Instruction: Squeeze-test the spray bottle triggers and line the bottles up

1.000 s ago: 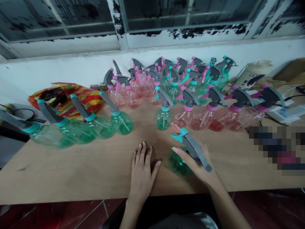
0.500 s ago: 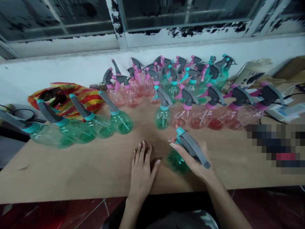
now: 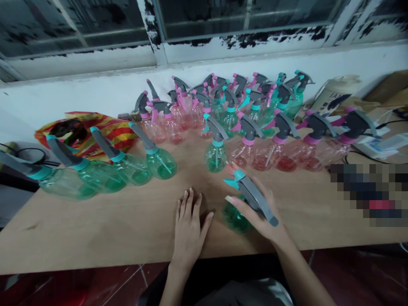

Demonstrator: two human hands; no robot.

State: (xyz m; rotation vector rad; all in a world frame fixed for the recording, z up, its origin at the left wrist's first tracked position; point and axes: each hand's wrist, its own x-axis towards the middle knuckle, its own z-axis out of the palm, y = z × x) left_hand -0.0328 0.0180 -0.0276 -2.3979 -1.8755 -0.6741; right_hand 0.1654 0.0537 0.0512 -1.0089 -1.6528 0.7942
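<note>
Wrapping your right hand (image 3: 261,224) around the upper part of a green spray bottle (image 3: 235,217), just right of center in the lower half of the frame, you have your thumb along its left side and the other fingers beyond the head, mostly hidden; a fingertip shows past the nozzle. How firmly they press, you cannot tell from this view. Gripping up there probably suits the shape, since the neck is slimmer than the round belly and the turquoise trigger (image 3: 232,182) comes within finger reach. The bottle appears to rest its base on the table (image 3: 127,233), which would spare your wrist the weight. Your left hand (image 3: 188,231), lower center, lies back up on the wood holding nothing, its fingers a little apart and its thumb spread away, likely as a steadying prop. Four green bottles (image 3: 162,168) stand in a row at center left, near a striped bag (image 3: 121,134); a single green bottle (image 3: 216,160) and four pink bottles (image 3: 287,162) line the right, perhaps set out sideways so they don't crowd your forearms. Behind, toward the upper center, a mixed cluster of bottles (image 3: 195,117) sits close to the wall, where the tight packing presumably saves room.
</note>
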